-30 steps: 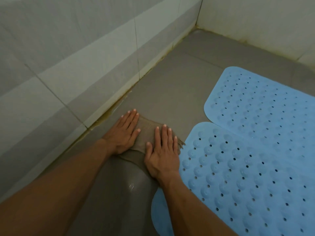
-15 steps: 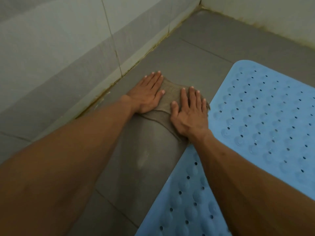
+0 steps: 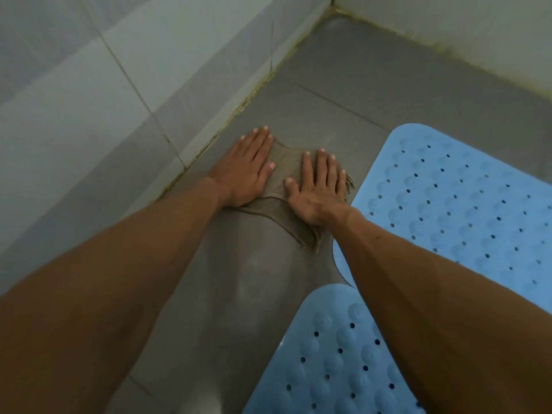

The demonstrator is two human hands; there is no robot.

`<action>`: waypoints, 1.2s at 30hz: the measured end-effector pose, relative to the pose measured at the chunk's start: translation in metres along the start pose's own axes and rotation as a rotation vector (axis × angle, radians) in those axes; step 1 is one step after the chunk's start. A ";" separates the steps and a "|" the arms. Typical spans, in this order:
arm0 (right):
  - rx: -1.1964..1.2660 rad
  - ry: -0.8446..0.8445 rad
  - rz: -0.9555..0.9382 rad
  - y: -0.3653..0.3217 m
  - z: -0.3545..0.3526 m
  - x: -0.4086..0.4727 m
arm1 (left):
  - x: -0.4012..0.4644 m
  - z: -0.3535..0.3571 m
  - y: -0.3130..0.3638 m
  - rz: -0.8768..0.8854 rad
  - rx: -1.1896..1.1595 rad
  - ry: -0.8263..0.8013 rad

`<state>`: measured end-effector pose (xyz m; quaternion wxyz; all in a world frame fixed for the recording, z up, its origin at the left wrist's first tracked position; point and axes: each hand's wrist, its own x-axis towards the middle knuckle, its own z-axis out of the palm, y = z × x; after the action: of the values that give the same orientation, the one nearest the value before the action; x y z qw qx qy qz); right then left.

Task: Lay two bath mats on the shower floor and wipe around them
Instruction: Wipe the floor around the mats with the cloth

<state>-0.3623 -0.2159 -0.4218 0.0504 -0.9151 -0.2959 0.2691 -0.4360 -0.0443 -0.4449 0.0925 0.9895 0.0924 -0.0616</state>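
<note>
Both hands have pushed forward along the floor, carrying the frayed brown woven cloth with them toward the far corner. Left hand lies flat, fingers spread, pressing the cloth's left side; right hand is flat too, pinning the right side, neither one clenched around it. A darker damp streak on the grey tiled shower floor trails behind the cloth, so I'd judge the wiping is well under way along the wall side. To the right, the far light-blue perforated rubber bath mat is laid flat, and the near light-blue bath mat lies just beside it. Compared with a second ago, the cloth now sits beside the far mat, not the near one.
</note>
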 end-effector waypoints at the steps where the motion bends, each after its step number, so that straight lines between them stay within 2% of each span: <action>1: 0.005 -0.024 -0.003 0.001 -0.002 0.000 | 0.000 -0.001 0.000 0.002 -0.002 0.002; 6: 0.033 -0.034 -0.004 0.000 -0.003 0.004 | 0.000 -0.001 0.001 -0.001 0.004 0.032; 15: 0.101 0.255 -0.044 0.000 0.017 -0.004 | 0.001 -0.003 0.005 -0.039 0.033 0.036; 19: 0.173 0.271 -0.063 0.010 0.008 0.005 | 0.024 -0.006 0.006 -0.086 0.007 0.029; 22: 0.180 0.293 -0.057 0.034 -0.015 0.041 | 0.069 -0.011 0.011 -0.080 -0.005 0.028; 30: 0.134 0.323 -0.027 0.109 -0.096 0.160 | 0.257 -0.030 0.037 -0.087 0.015 0.045; 36: 0.099 0.255 -0.122 0.158 -0.143 0.212 | 0.310 -0.036 0.046 -0.079 0.032 0.046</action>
<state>-0.0623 -0.2158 -0.4382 0.1488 -0.9186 -0.3284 0.1616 -0.1206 -0.0288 -0.4444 0.0721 0.9876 0.1324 -0.0436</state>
